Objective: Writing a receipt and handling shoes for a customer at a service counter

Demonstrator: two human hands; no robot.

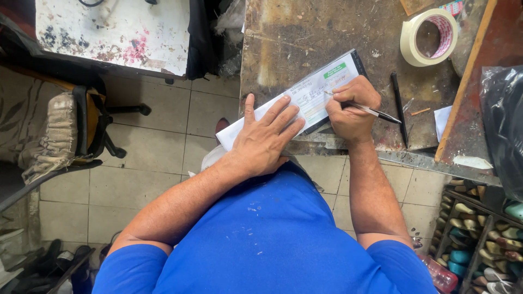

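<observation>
A long white receipt pad (316, 92) with a green label lies slanted at the near edge of a worn brown workbench (305, 38), its near end hanging over the edge. My left hand (264, 136) lies flat on the pad's near end, fingers spread. My right hand (353, 106) grips a slim pen (365, 110) whose tip touches the pad's middle, where handwriting shows.
A second black pen (399, 109) lies to the right of my right hand. A roll of tape (429, 37) sits at the bench's far right, with a black plastic bag (504, 120) beyond. A paint-stained white table (114, 32) and a chair (81, 130) stand left. Shoe racks (479, 239) are lower right.
</observation>
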